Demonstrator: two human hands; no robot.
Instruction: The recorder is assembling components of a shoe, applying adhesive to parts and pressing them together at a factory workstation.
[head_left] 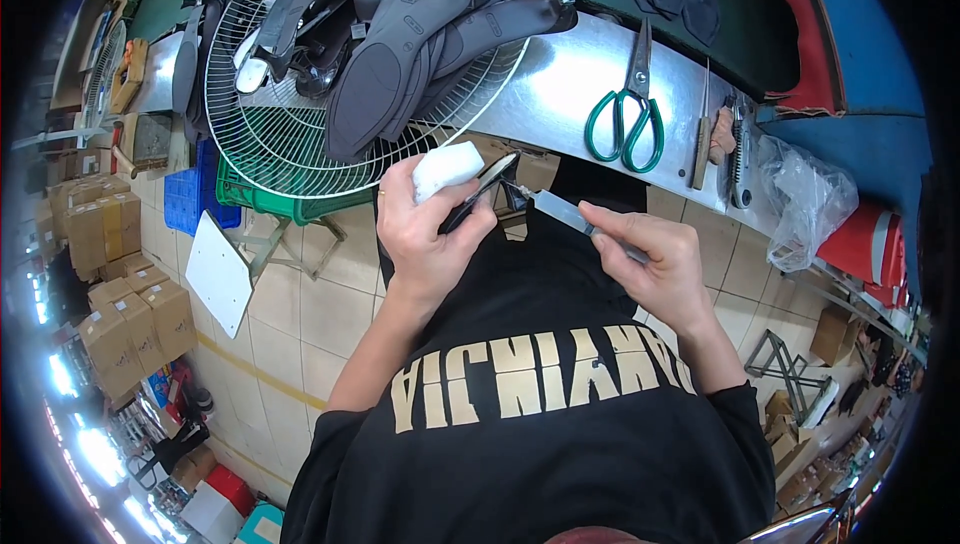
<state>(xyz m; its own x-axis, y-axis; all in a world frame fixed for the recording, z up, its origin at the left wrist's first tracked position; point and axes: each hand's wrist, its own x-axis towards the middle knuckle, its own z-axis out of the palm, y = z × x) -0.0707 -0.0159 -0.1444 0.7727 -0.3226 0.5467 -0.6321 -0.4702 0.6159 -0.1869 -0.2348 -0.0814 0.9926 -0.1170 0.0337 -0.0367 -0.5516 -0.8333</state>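
Note:
Over my lap, my left hand (432,224) is closed around a dark, shiny shoe part (490,178), with a white foam-like block (447,170) under the same fingers. How the two are joined is hidden by the hand. My right hand (650,256) pinches a flat grey bar-shaped tool (562,211) between thumb and fingers. Its narrow tip points left, close to the shoe part; I cannot tell whether they touch. In front of the hands, a white wire basket (225,114) is heaped with dark grey shoe soles (375,84) that have small metal pieces at their ends.
Green-handled scissors (622,129) lie on the metal bench (560,104), left of an awl (701,152) and a black cutter (741,159). A clear plastic bag (805,204) hangs at the right edge. A green crate (290,207) stands under the basket; cardboard boxes (105,229) are stacked left.

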